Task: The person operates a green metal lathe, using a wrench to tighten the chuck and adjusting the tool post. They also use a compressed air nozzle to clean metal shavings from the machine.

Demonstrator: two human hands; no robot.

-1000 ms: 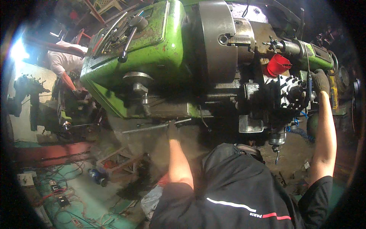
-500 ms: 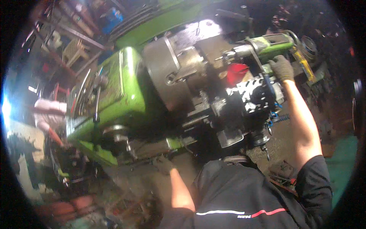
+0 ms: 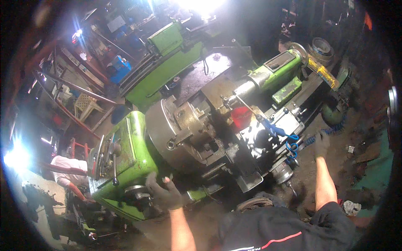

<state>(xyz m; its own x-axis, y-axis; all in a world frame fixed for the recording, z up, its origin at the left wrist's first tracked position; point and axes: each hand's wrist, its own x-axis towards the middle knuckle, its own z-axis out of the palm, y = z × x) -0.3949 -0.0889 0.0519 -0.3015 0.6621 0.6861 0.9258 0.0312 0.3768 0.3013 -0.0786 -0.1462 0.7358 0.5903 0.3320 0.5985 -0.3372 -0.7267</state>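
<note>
Big green lathe (image 3: 194, 136) fills the middle, running from near left to far right in front of the person. Reckon it's hugely heavy and stiff, no shifting that by arm. I'd only take hold of the controls: the long lever (image 3: 114, 165) by its dark knob, or the crank handle (image 3: 292, 189) on the near side. Bare metal's probably oily, so maybe slippery. Looks-wise it's worn green paint, a fat grey chuck (image 3: 161, 138) and grimy steel, plus 1 red cup (image 3: 240, 118) on top. Left hand (image 3: 165, 193), gloved, is beside the round front selector (image 3: 136, 189), fingers spread apart; can't tell if it's touching. Right hand (image 3: 321, 144) is near the blue coiled hose (image 3: 310, 140), too blurry to tell its fingers.
</note>
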